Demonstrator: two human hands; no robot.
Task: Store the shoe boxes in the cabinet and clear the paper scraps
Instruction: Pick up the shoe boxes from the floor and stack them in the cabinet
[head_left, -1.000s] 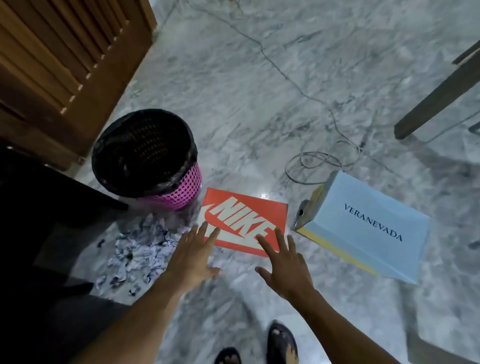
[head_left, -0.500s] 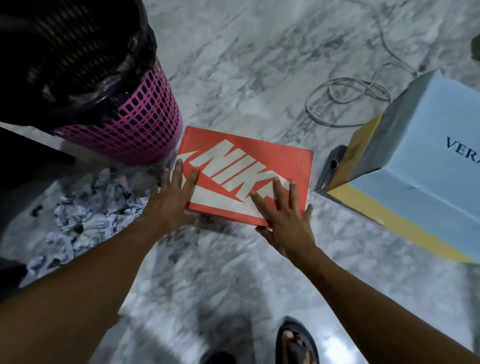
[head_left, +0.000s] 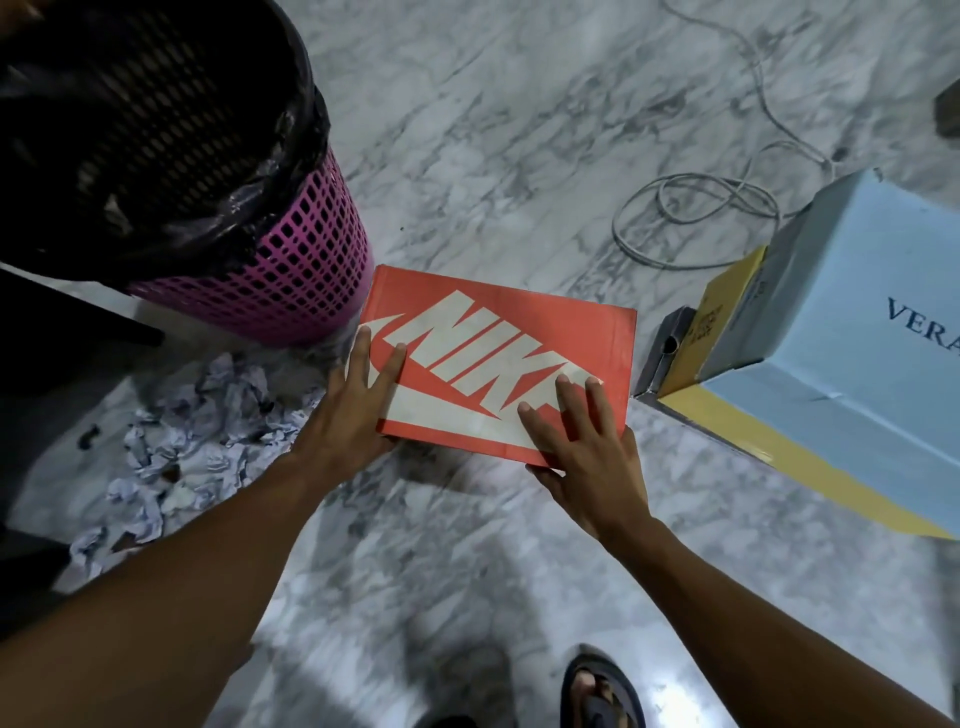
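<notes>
Looking down through the head camera, I am seeing a grey-veined marble floor filling most of the view. The pink mesh bin with its black liner is standing at the upper left. A pale blue shoe box is sitting on the floor at the right edge, with a yellow part showing under the blue, and it is running partly out of view. The orange Nike shoe box is lying on the floor between these two with its lid closed. Its far left corner is just beside the bin and its right end is near the blue box but apart from it.

A heap of crumpled paper scraps is spreading over the floor left of the orange box, in front of the bin. A pale cable is looping on the floor beyond the blue box.

My left hand is resting on the near left corner of the orange lid, fingers lying straight. My right hand is pressing flat on the near right part, fingers spread. I cannot tell whether either thumb is hooking under the near edge. A sandalled foot is showing at the bottom.
</notes>
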